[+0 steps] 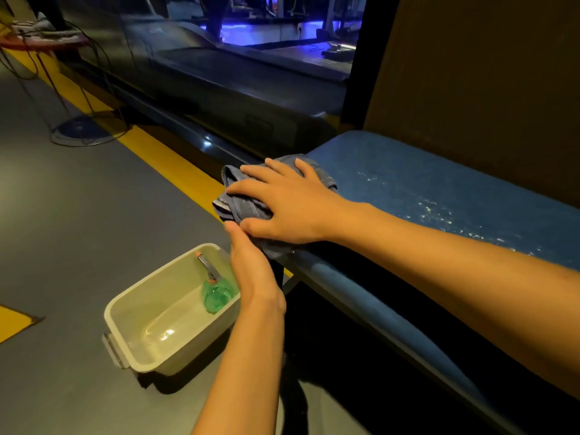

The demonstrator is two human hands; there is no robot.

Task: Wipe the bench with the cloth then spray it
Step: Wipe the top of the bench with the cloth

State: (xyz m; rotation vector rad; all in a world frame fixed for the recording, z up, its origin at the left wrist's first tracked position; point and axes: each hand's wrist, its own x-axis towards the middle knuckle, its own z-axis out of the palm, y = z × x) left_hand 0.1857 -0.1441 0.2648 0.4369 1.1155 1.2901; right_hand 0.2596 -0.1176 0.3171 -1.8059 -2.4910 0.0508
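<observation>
A blue padded bench [417,186] runs from the centre to the right edge, its top dotted with wet, shiny specks. A bunched grey-blue cloth [241,205] lies on the bench's left end. My right hand [282,202] presses flat on the cloth, fingers spread. My left hand [254,268] sits just below it at the bench's front corner, touching the cloth's lower edge with thumb and fingers. A green spray bottle [216,293] with a silver nozzle lies inside a cream plastic tub [150,334] on the floor beside the bench end.
Grey floor with a yellow stripe [163,158] runs along a dark glass wall behind. A fan stand with cables [78,130] stands at the far left. A brown wall panel [486,83] backs the bench.
</observation>
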